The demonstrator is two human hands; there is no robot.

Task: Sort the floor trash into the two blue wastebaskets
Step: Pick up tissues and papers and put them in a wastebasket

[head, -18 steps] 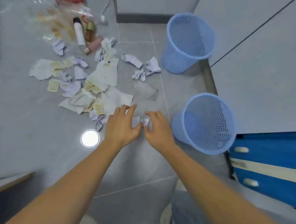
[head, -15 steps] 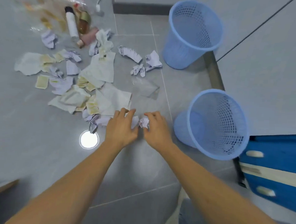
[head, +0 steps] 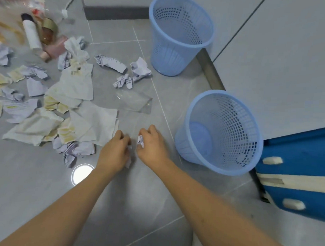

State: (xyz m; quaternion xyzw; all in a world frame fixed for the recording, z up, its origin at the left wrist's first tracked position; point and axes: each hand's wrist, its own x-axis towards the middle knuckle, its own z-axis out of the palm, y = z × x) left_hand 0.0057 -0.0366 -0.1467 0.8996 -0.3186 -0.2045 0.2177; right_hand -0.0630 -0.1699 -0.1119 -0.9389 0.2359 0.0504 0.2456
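Each hand pinches its own paper: right hand [head: 151,144] a crumpled scrap [head: 140,141], left hand [head: 114,151] a white bit [head: 128,162] (mostly hidden). Such light pinches could drop them short of the near wastebasket [head: 220,132].

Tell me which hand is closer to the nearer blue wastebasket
The right hand. It grips a crumpled paper scrap just left of the nearer blue wastebasket; the left hand lies farther left, gripping a paper piece.

Bare floor [head: 158,108] lies open between the paper pile [head: 70,108] on the left and the near basket [head: 220,132] on the right. A clear plastic sheet [head: 134,101] and crumpled scraps [head: 126,73] lie ahead, before the far basket [head: 179,35].
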